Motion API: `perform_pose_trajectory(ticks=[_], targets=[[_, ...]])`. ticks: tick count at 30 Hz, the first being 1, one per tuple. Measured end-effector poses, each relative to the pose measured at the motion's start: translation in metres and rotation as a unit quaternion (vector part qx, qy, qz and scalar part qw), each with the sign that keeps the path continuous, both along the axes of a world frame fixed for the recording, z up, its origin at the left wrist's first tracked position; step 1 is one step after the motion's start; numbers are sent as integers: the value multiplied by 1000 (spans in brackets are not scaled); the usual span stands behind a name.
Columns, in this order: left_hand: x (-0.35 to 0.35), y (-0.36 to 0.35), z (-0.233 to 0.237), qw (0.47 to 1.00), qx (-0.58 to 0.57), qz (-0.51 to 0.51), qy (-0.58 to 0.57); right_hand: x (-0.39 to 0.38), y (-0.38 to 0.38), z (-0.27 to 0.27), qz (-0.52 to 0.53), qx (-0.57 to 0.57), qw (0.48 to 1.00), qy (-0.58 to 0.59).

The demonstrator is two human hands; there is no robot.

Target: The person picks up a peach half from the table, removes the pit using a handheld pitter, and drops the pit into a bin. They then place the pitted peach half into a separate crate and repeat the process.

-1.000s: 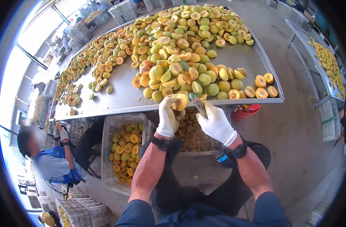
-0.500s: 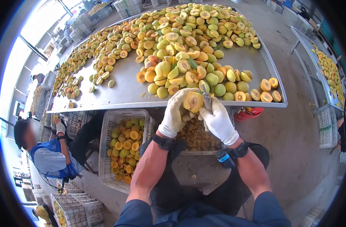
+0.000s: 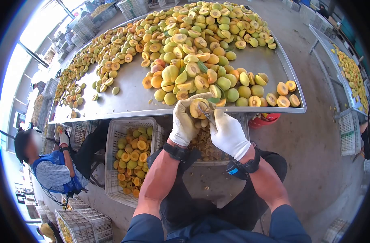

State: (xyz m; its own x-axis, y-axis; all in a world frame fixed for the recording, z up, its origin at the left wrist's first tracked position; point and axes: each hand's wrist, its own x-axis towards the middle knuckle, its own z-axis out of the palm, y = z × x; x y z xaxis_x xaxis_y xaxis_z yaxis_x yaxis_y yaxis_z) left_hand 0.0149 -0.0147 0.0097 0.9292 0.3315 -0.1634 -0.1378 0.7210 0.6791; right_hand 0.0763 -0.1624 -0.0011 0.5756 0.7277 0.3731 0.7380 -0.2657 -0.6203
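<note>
Pitting step: we work the stone out of 1 halved fruit [image 3: 196, 108], held at the near edge of the table [image 3: 128, 110].
Left hand [image 3: 184, 121] cups it cut face up, fingers wrapped tight. Right hand [image 3: 227, 133] is closed round the knife [image 3: 208, 114], tip in the flesh, wrist bent inward. Next, we judge, the blade needs to turn around the pit while the left holds steady.

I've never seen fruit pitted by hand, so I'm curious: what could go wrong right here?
1. The knife in the right hand digs into the fruit half cupped by the left hand; a slip could cut that glove.
2. Held beyond the table edge, the half could drop into the crate below.
</note>
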Motion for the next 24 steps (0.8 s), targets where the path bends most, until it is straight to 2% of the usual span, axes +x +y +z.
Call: perform_pose_trajectory(ticks=[3, 10, 15, 17, 18, 21, 22, 23, 24], targets=[[0, 2, -1, 999, -8, -23, -21, 1, 1, 0, 0, -11, 1000, -10], [-1, -5, 1, 999, 49, 21, 3, -5, 6, -8, -2, -34, 998, 58], [-5, 1, -1, 998, 55, 28, 7, -6, 1, -2, 55, -59, 992, 98], [-10, 21, -5, 989, 79, -123, 12, -5, -2, 4, 67, -87, 989, 102], [-8, 14, -1, 992, 90, -67, 65, -6, -4, 4, 80, -115, 984, 106], [-6, 24, -13, 977, 134, -123, 110, -1, -3, -9, 89, -157, 978, 102], [-7, 26, -12, 975, 129, -128, 125, 0, -1, -11, 88, -157, 978, 103], [-8, 22, -13, 975, 129, -129, 125, 2, 0, -13, 74, -107, 983, 128], [-8, 16, -12, 979, 149, -72, 116, 3, 2, -13, 61, -57, 985, 151]])
